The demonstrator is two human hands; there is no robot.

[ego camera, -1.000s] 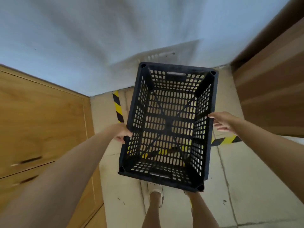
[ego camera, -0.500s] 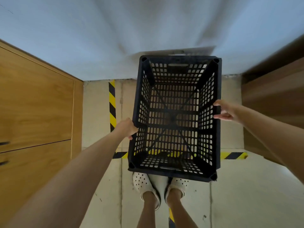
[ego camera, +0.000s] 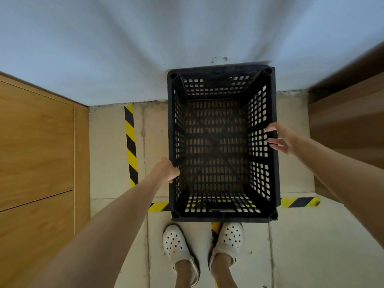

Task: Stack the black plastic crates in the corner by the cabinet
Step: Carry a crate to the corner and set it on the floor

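Feet: two white perforated clogs (ego camera: 199, 244) stand at the lower centre of the frame, toes just short of the crate's near end.
Left hand (ego camera: 165, 170): at the crate's left long wall, low centre-left of the frame; fingers curl round the rim and grip it.
Right hand (ego camera: 279, 140): at the right long wall, centre-right; thumb on top of the rim, straight fingers laid against the lattice, pressing rather than clamping.
Black plastic crate (ego camera: 222, 217): centre of the frame, open side up, empty, over the hazard tape (ego camera: 131, 142) on the concrete floor (ego camera: 108, 154), far end close to the pale wall (ego camera: 124, 48).
Resting or lifted: I cannot tell.
Handling: moulded lattice, probably stiff and light; smooth walls could slip under flat palms.
Where to hold: mid-length on both long rims for balance, or the slot handles in the end walls.
Cabinet: wooden cabinet (ego camera: 37, 146) fills the left edge; brown panels at the right edge.
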